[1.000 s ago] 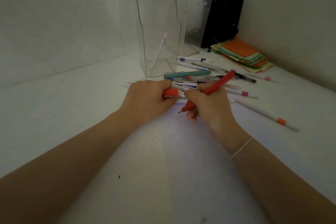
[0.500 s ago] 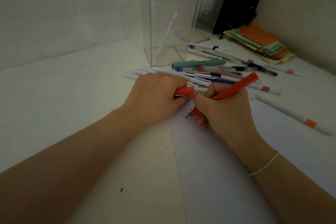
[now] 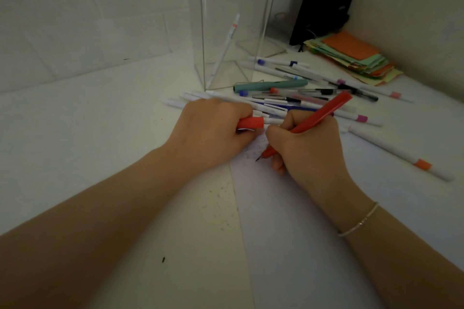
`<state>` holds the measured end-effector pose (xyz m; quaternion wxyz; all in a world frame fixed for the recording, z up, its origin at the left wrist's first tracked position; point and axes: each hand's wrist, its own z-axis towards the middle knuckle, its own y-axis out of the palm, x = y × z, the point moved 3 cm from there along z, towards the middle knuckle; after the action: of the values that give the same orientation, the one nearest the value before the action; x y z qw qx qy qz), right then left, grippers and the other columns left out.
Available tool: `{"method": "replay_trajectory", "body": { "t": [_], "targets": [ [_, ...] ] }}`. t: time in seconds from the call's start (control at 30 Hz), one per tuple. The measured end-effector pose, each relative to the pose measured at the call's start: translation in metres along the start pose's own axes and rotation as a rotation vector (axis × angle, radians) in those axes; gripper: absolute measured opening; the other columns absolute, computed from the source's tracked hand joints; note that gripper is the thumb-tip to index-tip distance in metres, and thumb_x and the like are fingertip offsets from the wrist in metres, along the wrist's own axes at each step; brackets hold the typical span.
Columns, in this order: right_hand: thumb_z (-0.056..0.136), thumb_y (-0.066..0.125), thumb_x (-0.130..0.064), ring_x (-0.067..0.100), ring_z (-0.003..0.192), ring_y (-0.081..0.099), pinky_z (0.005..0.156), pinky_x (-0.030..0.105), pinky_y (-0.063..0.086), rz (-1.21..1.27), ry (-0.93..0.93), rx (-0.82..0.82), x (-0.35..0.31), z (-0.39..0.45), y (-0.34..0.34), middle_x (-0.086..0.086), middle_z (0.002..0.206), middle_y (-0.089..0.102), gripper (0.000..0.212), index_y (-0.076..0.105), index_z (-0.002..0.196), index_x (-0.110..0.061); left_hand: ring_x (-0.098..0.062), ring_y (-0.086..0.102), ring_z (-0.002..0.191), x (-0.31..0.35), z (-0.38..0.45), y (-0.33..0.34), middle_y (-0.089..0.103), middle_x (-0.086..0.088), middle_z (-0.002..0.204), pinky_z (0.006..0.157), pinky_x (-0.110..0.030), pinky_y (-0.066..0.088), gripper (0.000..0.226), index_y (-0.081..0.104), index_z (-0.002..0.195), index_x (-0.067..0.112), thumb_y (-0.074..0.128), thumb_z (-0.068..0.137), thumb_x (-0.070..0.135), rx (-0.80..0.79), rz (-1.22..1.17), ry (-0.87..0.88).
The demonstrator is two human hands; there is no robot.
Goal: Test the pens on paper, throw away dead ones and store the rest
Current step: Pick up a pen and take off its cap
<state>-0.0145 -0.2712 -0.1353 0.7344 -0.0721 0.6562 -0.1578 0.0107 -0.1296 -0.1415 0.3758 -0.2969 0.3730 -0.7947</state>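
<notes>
The right hand (image 3: 305, 148) is curled round a red pen (image 3: 321, 114), which is gripped in a writing hold with its barrel slanting up and away over the knuckles. Compared with a second ago, the nib has been brought down from just above the sheet until it appears to touch the paper (image 3: 313, 221), just left of this hand; faint speckled marks can be seen on the sheet beside the nib, though whether any were left by this pen cannot be told. The test stroke is therefore judged to be starting, and the verdict on this pen, dead or kept, has not yet been reached.

Just to the left, the left hand (image 3: 213, 130) is closed round the red cap (image 3: 250, 122), which is held off the pen and has stayed in that grip throughout. Both hands rest at the near edge of the sheet on the worktop (image 3: 82, 133).

Beyond the hands, a pile of pens (image 3: 296, 98) lies loose, so most of the sorting is judged still to be done. To the right of the right hand, a white marker with an orange band (image 3: 401, 155) lies apart.

Farther off, behind the pile, a clear container (image 3: 213, 40) stands upright with a single white pen (image 3: 229, 37) leaning inside. Past that, to the right, coloured paper slips (image 3: 351, 55) are stacked.
</notes>
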Motion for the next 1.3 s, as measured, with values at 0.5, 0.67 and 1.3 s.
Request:
{"method": "replay_trajectory", "body": {
  "t": [0.5,0.67,1.3],
  "targets": [
    [0.08,0.063,0.004,0.007,0.033,0.044,0.036,0.015,0.036,0.18,-0.03,0.06,0.0,0.003,-0.006,0.021,0.051,0.053,0.021,0.052,0.063,0.006,-0.012,0.04,0.049,0.008,-0.001,-0.009,0.041,0.013,0.057,0.049,-0.023,0.029,0.024,0.052,0.069,0.023,0.046,0.079,0.044,0.037,-0.019,0.002],
    [0.077,0.068,-0.012,0.013,0.052,0.06,0.052,0.021,0.051,0.82,0.099,0.083,0.005,0.01,-0.018,0.005,0.06,0.064,0.012,0.059,0.069,-0.008,-0.006,0.035,0.052,0.013,-0.001,-0.017,0.038,0.015,0.062,0.047,-0.02,0.026,0.019,0.047,0.082,0.024,0.039,0.081,0.042,0.025,-0.09,-0.011],
    [0.08,0.058,-0.035,0.02,0.05,0.055,0.05,0.026,0.049,0.8,0.097,-0.22,0.002,0.008,-0.009,0.014,0.064,0.063,0.036,0.067,0.073,-0.001,-0.001,0.038,0.053,0.02,-0.004,-0.012,0.045,0.019,0.067,0.049,-0.023,0.035,0.032,0.058,0.094,0.021,0.034,0.094,0.041,-0.071,-0.202,0.095]
  ]
}}
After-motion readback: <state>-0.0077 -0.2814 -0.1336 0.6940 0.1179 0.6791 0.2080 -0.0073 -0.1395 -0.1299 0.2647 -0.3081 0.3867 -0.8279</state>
